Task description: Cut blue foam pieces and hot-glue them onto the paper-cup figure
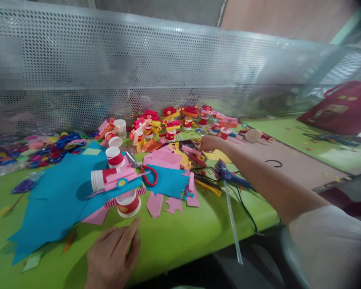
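Observation:
My left hand point(114, 253) is low over the green table, index finger stretched forward and thumb a little apart, with nothing visible in it. Just beyond its fingertips stands a craft model of red-and-white paper cups point(129, 204), with pink and blue paper tubes and pleated pink paper strips. My right hand point(210, 143) reaches far across the table, fingers curled closed beside a small round item point(196, 141). Whatever it may hold is hidden. Red-handled scissors point(150, 176) lie behind the model on blue paper point(168, 180).
Several finished cup models point(171, 130) stand along the perforated metal screen point(168, 60). A blue glue gun point(228, 174), with a clear glue stick point(233, 224) and black cables, lies under my right forearm. Colourful bagged parts point(57, 146) are left; a red bag point(339, 108) sits right.

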